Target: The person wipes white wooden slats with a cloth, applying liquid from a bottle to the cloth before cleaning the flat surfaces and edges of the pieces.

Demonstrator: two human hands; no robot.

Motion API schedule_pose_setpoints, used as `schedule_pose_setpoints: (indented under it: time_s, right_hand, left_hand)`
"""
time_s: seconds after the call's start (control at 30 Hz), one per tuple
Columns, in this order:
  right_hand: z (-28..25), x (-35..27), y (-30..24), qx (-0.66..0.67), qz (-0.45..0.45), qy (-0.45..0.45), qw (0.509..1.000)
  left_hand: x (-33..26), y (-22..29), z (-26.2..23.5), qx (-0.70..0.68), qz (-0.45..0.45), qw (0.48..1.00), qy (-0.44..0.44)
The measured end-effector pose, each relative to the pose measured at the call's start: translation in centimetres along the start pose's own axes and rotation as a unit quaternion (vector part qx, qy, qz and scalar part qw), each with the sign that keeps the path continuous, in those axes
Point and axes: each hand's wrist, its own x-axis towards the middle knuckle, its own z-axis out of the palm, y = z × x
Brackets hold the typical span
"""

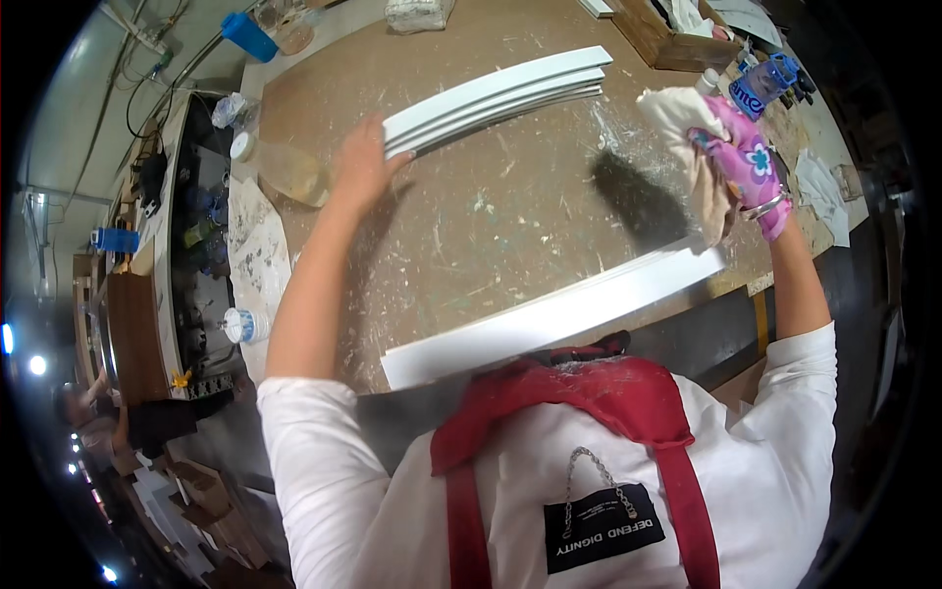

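Note:
My left hand point(363, 165) is bare and closes round the left end of a stack of several white strips point(496, 90), thumb on the near side and fingers on the far side. The strips lie on a brown, paint-spotted worktable point(491, 211). At the right, my right hand point(751, 162) wears a pink flowered glove and grips a cream-coloured cloth point(677, 113), raised above the table with its shadow below. More white strips point(559, 319) lie along the table's near edge, in front of my body, with the cloth hanging near their right end.
A clear bottle with a white cap point(289, 172) lies near my left forearm. A white tub point(245, 325) stands at the left edge, a blue cup point(249, 37) at the far left. Beyond the gloved hand are a blue bottle point(763, 86) and a wooden box point(667, 44).

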Motion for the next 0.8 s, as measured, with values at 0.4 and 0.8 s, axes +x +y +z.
schedule_pose_setpoints:
  time_s: [0.4,0.8]
  right_hand:
    - [2.2,3.2,1.6,-0.058,-0.053,-0.093,0.993]
    - [19.3,3.0,-2.4,-0.241,-0.130,-0.398,0.876]
  left_hand:
    - [-8.4,1.3,2.2,-0.121,-0.060,0.991,-0.011]
    - [-14.1,-1.0,7.9,-0.248,-0.122,0.960,0.039]
